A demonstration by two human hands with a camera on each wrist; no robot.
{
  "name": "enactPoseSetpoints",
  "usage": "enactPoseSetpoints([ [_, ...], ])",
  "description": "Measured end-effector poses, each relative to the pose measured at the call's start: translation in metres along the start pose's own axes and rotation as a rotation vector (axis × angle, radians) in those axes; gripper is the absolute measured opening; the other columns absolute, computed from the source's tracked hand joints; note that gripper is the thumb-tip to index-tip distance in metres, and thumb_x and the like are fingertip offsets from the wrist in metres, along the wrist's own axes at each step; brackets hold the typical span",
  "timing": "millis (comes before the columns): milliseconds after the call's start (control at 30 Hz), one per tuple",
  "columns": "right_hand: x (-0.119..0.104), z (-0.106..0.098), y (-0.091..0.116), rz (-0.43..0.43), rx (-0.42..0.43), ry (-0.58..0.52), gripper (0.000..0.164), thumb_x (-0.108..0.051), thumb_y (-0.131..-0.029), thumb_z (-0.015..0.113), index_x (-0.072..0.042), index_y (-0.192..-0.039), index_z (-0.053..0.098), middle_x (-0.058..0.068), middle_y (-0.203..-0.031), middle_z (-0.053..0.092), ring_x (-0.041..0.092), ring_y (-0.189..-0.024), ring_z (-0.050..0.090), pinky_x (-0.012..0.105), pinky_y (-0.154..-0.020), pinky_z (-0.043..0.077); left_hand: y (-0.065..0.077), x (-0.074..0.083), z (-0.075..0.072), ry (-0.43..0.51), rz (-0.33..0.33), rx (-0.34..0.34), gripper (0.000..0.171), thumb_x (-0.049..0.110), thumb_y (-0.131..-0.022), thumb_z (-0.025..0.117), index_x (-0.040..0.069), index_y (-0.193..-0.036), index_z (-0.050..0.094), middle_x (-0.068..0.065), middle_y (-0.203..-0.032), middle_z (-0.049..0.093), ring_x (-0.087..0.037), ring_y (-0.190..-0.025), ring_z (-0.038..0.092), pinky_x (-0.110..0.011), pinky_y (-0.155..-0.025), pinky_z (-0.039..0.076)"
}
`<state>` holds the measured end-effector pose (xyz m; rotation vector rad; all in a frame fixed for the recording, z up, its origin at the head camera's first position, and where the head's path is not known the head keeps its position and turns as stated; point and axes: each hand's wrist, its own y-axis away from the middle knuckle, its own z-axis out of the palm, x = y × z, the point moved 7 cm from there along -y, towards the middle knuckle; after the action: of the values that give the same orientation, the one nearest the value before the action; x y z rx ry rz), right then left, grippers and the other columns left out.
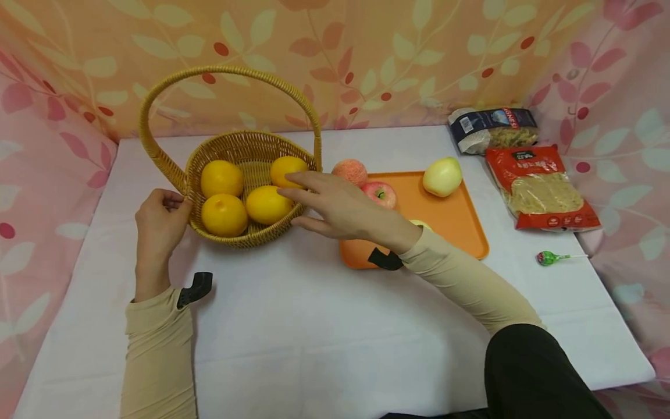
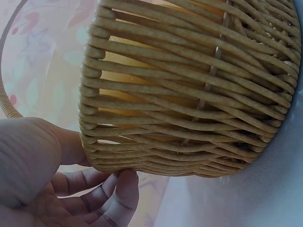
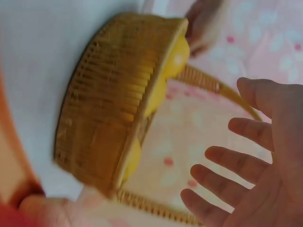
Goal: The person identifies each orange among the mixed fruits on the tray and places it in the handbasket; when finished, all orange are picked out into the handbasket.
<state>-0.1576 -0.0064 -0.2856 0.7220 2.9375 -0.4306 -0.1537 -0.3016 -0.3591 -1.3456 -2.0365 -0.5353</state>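
A wicker basket [image 1: 256, 237] with a tall arched handle stands on the white table, left of centre. Inside lie several yellow fruits, two of them round like oranges [image 1: 224, 215], the others longer like lemons [image 1: 269, 205]. My left hand [image 1: 159, 230] pinches the basket's left rim beside the handle's foot; in the left wrist view its thumb and fingers [image 2: 125, 194] meet at the rim. Over the basket's right edge hovers my right hand [image 1: 348, 203], holding nothing. Its fingers [image 3: 232, 163] are spread and relaxed, apart from the fruit in the right wrist view.
Right of the basket, an orange tray [image 1: 463, 233] carries an apple [image 1: 380, 194] and a pale yellow-green fruit [image 1: 442, 177], with a peach [image 1: 349, 171] at its corner. A dark pasta bag [image 1: 494, 129], a red food bag [image 1: 544, 189] and a lollipop [image 1: 546, 258] lie farther right.
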Motion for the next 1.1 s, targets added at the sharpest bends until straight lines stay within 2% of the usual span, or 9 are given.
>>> enactPoseSetpoints([
  [233, 0.021, -0.013, 0.037, 0.062, 0.094, 0.009, 0.055, -0.038, -0.091, 0.066, -0.011, -0.139, 0.054, 0.016, -0.144, 0.052, 0.029, -0.132, 0.050, 0.045, -0.108, 0.043, 0.002, -0.001, -0.002, -0.007, -0.010, -0.007, 0.037, 0.027, -0.095, 0.053, -0.005, -0.114, 0.058, -0.016, -0.101, 0.061, -0.006, -0.071, 0.048, -0.010, -0.054, 0.039],
  [500, 0.039, -0.019, 0.072, 0.123, 0.141, 0.004, 0.055, -0.033, -0.089, 0.069, -0.009, -0.136, 0.055, 0.020, -0.141, 0.052, 0.034, -0.132, 0.049, 0.049, -0.113, 0.036, 0.003, -0.001, -0.004, 0.001, 0.002, 0.007, 0.036, 0.026, -0.094, 0.054, -0.005, -0.113, 0.058, -0.015, -0.100, 0.061, -0.003, -0.070, 0.047, -0.009, -0.055, 0.039],
  [633, 0.049, -0.024, 0.088, 0.190, 0.169, 0.001, 0.052, -0.034, -0.088, 0.070, -0.011, -0.133, 0.057, 0.020, -0.141, 0.053, 0.037, -0.133, 0.049, 0.051, -0.112, 0.037, 0.004, 0.000, -0.004, -0.001, 0.001, 0.003, 0.037, 0.026, -0.094, 0.053, -0.005, -0.113, 0.058, -0.016, -0.101, 0.062, -0.002, -0.070, 0.047, -0.009, -0.055, 0.039],
  [867, 0.061, -0.029, 0.110, 0.266, 0.219, 0.026, 0.055, -0.029, -0.086, 0.072, -0.009, -0.135, 0.056, 0.019, -0.142, 0.053, 0.037, -0.128, 0.053, 0.052, -0.106, 0.042, 0.005, 0.002, -0.003, -0.012, 0.000, -0.013, 0.037, 0.026, -0.095, 0.052, -0.005, -0.114, 0.058, -0.017, -0.104, 0.062, -0.005, -0.073, 0.047, -0.009, -0.056, 0.039],
  [1100, 0.066, -0.028, 0.120, 0.305, 0.240, 0.021, 0.054, -0.030, -0.087, 0.071, -0.008, -0.135, 0.057, 0.016, -0.142, 0.053, 0.035, -0.126, 0.053, 0.050, -0.106, 0.042, 0.005, 0.000, -0.007, -0.045, 0.002, -0.012, 0.039, 0.029, -0.095, 0.050, -0.004, -0.115, 0.059, -0.017, -0.105, 0.062, -0.009, -0.076, 0.048, -0.009, -0.056, 0.038],
])
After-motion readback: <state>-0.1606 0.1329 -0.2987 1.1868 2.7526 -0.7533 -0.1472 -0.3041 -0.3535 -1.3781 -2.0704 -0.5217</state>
